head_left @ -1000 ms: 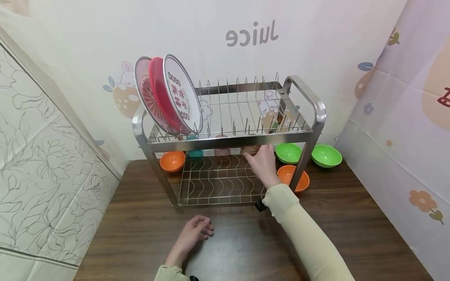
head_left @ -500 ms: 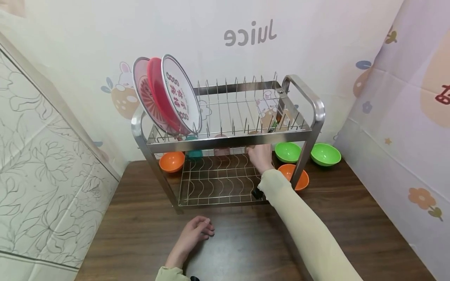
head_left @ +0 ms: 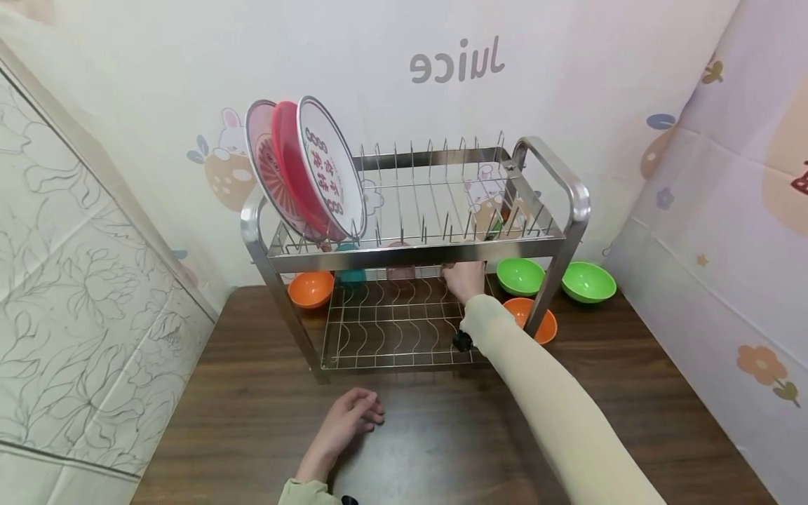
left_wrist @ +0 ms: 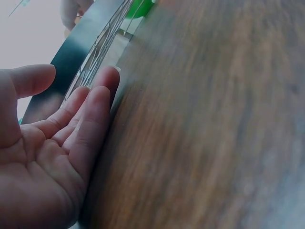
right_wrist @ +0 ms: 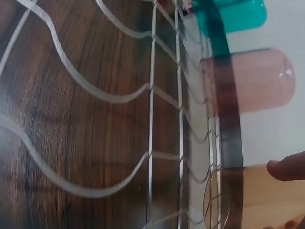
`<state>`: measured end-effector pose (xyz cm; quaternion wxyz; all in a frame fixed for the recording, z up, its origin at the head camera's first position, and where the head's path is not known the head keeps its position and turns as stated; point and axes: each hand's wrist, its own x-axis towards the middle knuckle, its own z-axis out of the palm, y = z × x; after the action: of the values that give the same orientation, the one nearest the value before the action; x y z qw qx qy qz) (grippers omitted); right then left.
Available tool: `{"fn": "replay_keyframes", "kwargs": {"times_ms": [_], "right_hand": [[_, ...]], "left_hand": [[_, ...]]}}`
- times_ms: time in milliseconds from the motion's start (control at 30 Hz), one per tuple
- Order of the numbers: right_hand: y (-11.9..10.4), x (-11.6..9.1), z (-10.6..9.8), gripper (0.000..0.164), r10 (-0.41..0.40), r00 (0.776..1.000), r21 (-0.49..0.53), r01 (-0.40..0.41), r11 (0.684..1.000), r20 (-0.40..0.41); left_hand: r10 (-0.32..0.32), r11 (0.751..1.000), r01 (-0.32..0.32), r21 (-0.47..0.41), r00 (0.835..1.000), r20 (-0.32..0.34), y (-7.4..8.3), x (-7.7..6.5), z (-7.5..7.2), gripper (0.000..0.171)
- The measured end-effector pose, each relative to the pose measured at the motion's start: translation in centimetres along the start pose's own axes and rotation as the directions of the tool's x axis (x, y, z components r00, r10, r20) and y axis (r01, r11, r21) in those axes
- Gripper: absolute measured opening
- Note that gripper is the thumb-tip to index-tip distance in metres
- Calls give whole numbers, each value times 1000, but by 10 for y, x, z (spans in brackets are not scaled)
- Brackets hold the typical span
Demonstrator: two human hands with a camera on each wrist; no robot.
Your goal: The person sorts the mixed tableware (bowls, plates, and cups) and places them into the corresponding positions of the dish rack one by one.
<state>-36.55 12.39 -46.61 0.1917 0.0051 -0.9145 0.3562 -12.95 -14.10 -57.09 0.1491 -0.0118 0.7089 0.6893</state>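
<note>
My right hand (head_left: pixel 465 282) reaches under the top shelf of a metal dish rack (head_left: pixel 410 258) and holds an amber see-through cup (right_wrist: pixel 267 195) at the back of the lower shelf. In the right wrist view its thumb (right_wrist: pixel 286 167) lies on the cup's side, with fingertips at the lower edge of the picture; the rest is cut off. Beside that cup stand a pink cup (right_wrist: pixel 257 81) and a teal cup (right_wrist: pixel 243 14), both bottom up. My left hand (head_left: pixel 347 421) rests on the table before the rack, fingers loosely bent, holding nothing.
Several plates (head_left: pixel 328 168) lean in the top shelf's left end. Orange bowls (head_left: pixel 311 289) flank the lower shelf, and green bowls (head_left: pixel 520 275) stand at the right. Rack posts (head_left: pixel 548 294) and the lower wire shelf (head_left: pixel 398 330) surround the right forearm.
My right hand has moved a little left and deeper under the top shelf, its fingers now partly behind the front bar. The left hand stays where it was.
</note>
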Motion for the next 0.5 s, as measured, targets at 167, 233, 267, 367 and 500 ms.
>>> {"fn": "replay_keyframes", "kwargs": {"times_ms": [167,233,267,367,500], "right_hand": [[14,11,4,56,-22,999,-35,23,999,31],[17,15,5,61,-37,999,-31,38,999,36],[18,16,6,64,-40,999,-25,41,999,38],[21,18,6,60,-48,998,-10,49,999,47],[19,17,8,51,-77,993,4,77,997,84]], "left_hand": [[5,1000,-5,6,1000,1,2,0,0,41],[0,1000,0,-1,1000,0,3,0,0,41],[-1,1000,1,-5,1000,1,3,0,1,41],[-6,1000,7,-17,1000,2,5,0,2,42],[-10,1000,10,-21,1000,-8,4,-1,1,41]]}}
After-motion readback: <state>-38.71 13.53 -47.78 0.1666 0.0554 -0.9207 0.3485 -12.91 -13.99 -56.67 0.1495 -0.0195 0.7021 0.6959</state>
